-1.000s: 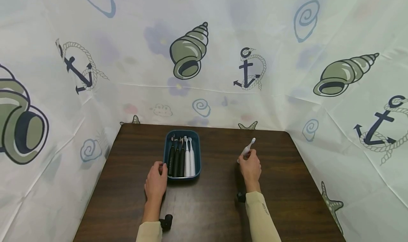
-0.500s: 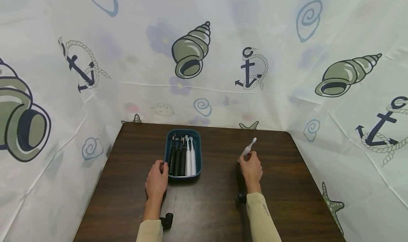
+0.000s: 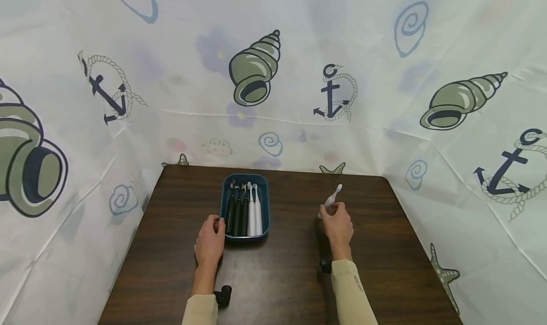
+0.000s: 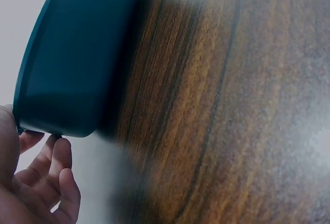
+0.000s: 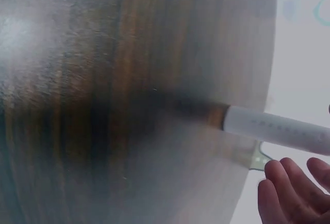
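Observation:
My left hand (image 3: 209, 242) grips the left edge of a dark blue tray (image 3: 266, 206); in the left wrist view the thumb lies at the rim and the fingertips touch the tray's outer wall (image 4: 72, 53). Inside the tray, three black electric toothbrushes (image 3: 237, 215) lie beside two white ones (image 3: 255, 213), heads pointing to the back. Over on the right, my right hand (image 3: 337, 225) pinches another white electric toothbrush (image 3: 330, 201) by its handle. It is held tilted, brush head up, with the base of the handle (image 5: 273, 128) close over the table.
Both hands work above a dark brown wooden table (image 3: 290, 268). Behind and beside it hangs a white cloth (image 3: 295, 87) printed with shells and anchors. Each wrist carries a small black camera, such as the left one (image 3: 223, 297).

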A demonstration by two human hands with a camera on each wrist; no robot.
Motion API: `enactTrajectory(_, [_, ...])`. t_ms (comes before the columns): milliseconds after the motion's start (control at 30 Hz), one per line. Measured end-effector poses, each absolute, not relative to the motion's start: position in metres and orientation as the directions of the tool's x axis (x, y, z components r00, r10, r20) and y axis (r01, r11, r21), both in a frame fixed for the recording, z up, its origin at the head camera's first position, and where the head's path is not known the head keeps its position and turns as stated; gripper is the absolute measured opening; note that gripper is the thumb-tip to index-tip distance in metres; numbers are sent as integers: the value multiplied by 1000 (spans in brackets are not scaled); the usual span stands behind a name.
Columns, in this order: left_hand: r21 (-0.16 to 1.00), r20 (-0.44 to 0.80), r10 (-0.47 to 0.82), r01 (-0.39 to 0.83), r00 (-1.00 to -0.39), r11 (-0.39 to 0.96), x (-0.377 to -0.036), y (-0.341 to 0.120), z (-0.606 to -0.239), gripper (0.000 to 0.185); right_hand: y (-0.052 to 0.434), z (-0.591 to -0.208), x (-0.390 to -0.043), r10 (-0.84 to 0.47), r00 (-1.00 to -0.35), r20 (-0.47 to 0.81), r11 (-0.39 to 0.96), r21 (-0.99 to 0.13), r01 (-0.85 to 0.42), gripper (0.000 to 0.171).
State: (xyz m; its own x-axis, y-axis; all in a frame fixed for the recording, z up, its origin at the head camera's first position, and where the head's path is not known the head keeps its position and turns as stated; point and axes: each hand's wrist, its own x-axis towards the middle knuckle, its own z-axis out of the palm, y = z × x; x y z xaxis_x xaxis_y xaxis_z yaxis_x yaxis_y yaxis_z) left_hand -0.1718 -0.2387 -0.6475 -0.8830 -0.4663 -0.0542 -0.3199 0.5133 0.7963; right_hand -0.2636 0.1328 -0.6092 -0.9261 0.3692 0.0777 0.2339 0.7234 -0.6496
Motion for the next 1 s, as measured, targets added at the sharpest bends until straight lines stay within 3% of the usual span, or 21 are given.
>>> enactTrajectory(533, [800,-63,-453,-316,-889,510,-171,-239,-645,42,124,-563,-249,376,-909,179,717,-678,163,44])
enactTrajectory(1000, [790,-48,-453,-311,-890,528,-170,-240,-645,40,46,-553,-243,160,-963,219,799,-601,-4,29])
